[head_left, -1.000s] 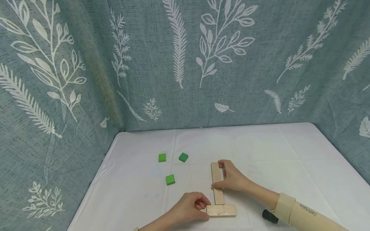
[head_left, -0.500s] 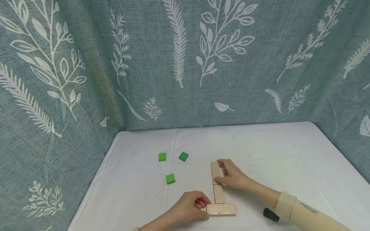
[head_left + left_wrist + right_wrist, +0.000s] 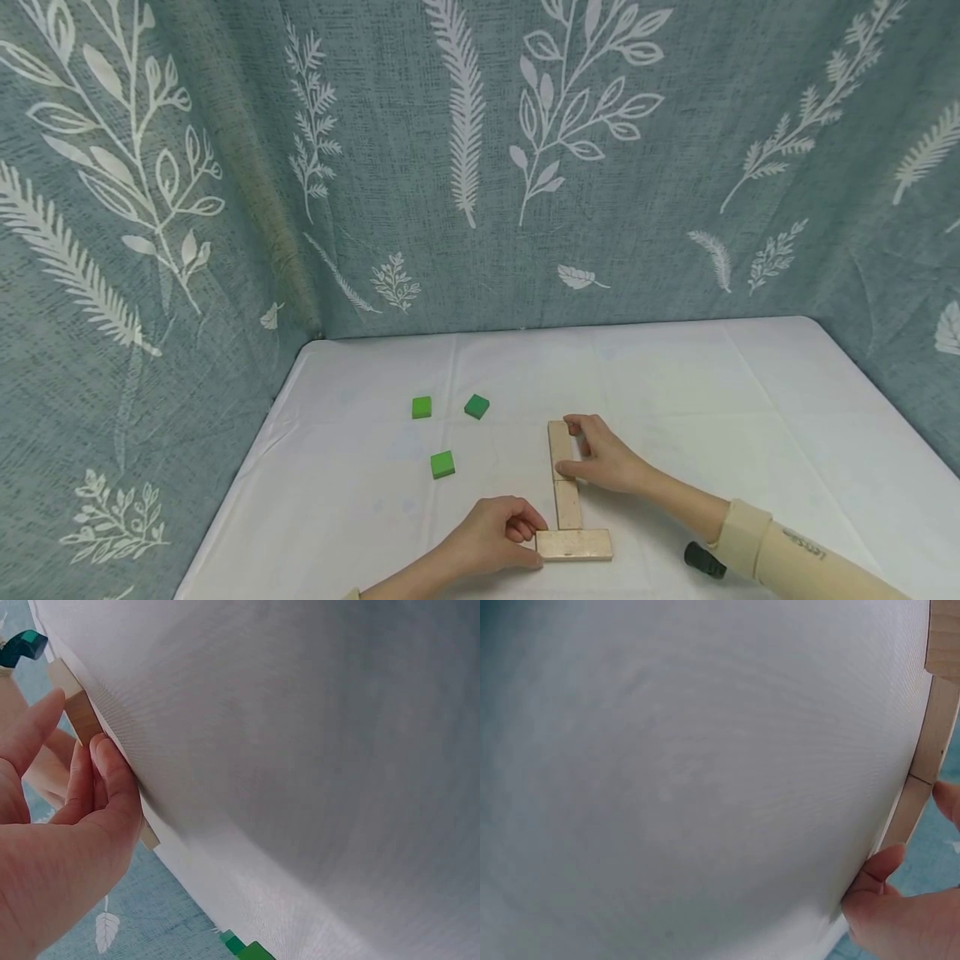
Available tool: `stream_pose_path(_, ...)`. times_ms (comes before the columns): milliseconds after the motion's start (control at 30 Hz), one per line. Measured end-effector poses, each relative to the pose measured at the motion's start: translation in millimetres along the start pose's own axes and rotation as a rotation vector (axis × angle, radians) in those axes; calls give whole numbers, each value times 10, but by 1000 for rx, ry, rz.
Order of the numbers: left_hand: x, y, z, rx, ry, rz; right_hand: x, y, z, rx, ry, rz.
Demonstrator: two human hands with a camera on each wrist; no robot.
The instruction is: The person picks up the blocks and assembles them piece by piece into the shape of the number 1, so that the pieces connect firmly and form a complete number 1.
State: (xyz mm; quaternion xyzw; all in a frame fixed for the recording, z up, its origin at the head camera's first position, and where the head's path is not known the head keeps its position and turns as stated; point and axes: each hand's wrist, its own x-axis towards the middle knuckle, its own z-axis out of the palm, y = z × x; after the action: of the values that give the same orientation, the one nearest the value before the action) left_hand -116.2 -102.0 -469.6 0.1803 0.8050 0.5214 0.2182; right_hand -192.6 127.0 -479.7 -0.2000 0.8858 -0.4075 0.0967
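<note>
Three pale wooden blocks form an upside-down T in the head view. The crosswise block (image 3: 576, 545) lies nearest the person, and my left hand (image 3: 495, 537) holds its left end between thumb and fingers. Behind it stretches the middle block (image 3: 567, 505), end to end with the far block (image 3: 558, 446). My right hand (image 3: 607, 458) grips the far block along its right side, fingers at the far end and thumb by the seam. In the right wrist view, the seam shows as a thin dark line beside a fingertip (image 3: 946, 801).
Left of the blocks lie a bright green piece (image 3: 422, 407), a darker green piece (image 3: 476, 407) and another bright green piece (image 3: 442, 465). A black object (image 3: 705, 560) sits by the right sleeve (image 3: 738, 537). A patterned curtain (image 3: 480, 167) stands behind the white-covered table (image 3: 360, 517).
The right thumb has shifted from across the far block's left edge to its right part near the seam, which now shows. My left hand and the blocks hold about the same places.
</note>
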Motion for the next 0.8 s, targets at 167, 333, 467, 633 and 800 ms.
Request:
stream_pose_path(167, -3, 0, 5, 6, 2, -3, 4, 11, 9, 13, -2, 21)
stream_pose_path(333, -8, -3, 5, 5, 5, -6, 13, 14, 8, 13, -9, 36)
stream_pose_path(467, -10, -9, 3, 1, 5, 1, 9, 9, 1, 16, -14, 19)
stream_pose_path(633, -9, -4, -5, 3, 3, 8, 5, 8, -10, 22, -3, 25)
stream_pose_path(800, -14, 2, -7, -1, 6, 6, 5, 1, -15, 45, 26, 47)
